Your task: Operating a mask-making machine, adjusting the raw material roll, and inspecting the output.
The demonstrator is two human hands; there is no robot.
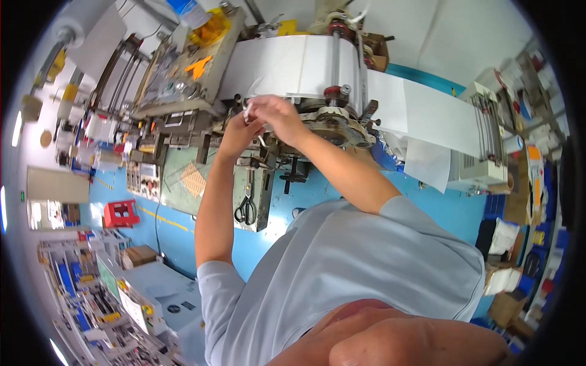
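Note:
My two hands meet in front of the machine, at the near edge of a wide white paper web (268,61). My left hand (239,133) has its fingers closed on a narrow white strip (247,111), one end of which sticks out above the fingers. Right beside it is my right hand (278,118), its fingers bent over toward the strip and pressed together; whether they grip it too is hidden. Just right of the hands sits a round metal machine part (336,125) below a steel roller shaft (336,61).
A cluttered bench top (183,85) with an orange tool (198,67) stands at the left. Black-handled scissors (246,208) hang by a green panel (189,177). Another white sheet (427,116) runs right to a grey machine (482,165). A red stool (121,213) stands on the blue floor.

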